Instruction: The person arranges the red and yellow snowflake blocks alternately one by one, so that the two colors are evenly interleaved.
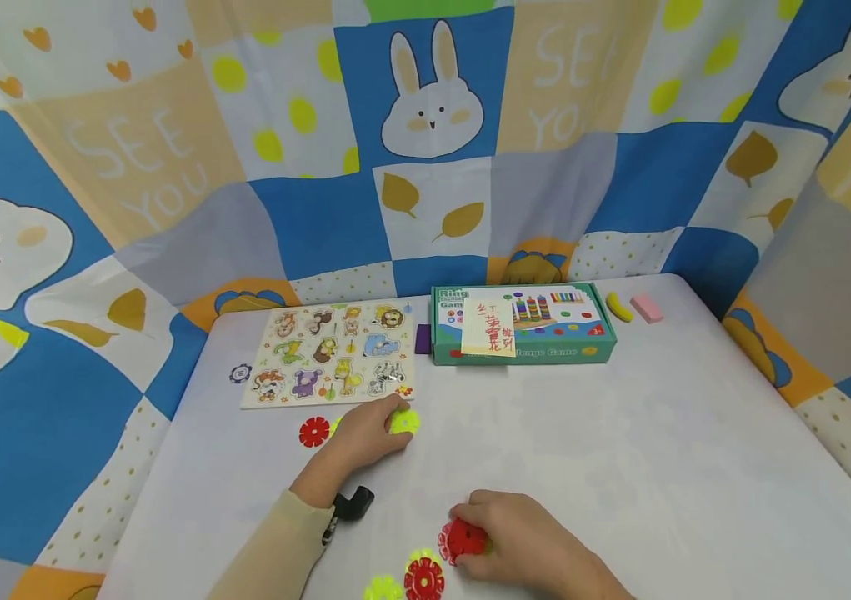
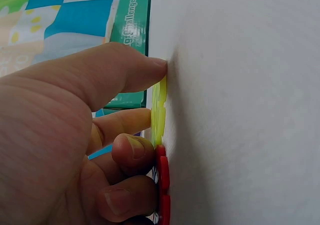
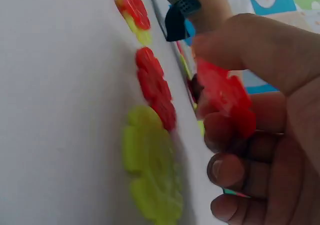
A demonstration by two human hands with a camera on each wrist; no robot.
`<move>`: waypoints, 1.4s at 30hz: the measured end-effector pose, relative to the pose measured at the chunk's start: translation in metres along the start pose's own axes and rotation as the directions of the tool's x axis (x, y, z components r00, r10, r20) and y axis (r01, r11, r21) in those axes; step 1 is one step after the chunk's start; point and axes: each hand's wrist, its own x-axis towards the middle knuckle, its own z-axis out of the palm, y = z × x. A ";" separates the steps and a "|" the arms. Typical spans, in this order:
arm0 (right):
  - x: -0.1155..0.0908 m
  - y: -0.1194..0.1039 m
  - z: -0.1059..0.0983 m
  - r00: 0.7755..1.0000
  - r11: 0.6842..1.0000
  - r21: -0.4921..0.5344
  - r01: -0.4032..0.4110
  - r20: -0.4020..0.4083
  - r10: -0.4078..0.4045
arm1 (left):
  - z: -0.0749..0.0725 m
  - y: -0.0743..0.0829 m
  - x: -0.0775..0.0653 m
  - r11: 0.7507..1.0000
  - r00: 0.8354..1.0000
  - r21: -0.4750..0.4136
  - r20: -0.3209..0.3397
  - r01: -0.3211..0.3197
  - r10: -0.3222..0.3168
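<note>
My left hand pinches a yellow flower-shaped plastic disc by its rim between thumb and finger. It lies flat on the table; a red flower disc adjoins it under the curled fingers in the left wrist view. Left of that hand lies another red disc, with a yellow one partly hidden beside it. Nearer the front edge, my right hand holds a red flower disc between thumb and fingers, raised off the table. Close by lie a red disc and a yellow disc.
An animal puzzle board lies at the back left, a small round token beside it. The green game box bears a handwritten note. A yellow banana-shaped piece and a pink block lie at the back right.
</note>
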 end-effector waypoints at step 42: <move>0.120 0.045 -0.029 0.953 0.995 -0.071 -0.066 -0.301 0.041 | 0.003 -0.001 0.001 0.999 0.999 0.034 -0.013 -0.029 0.029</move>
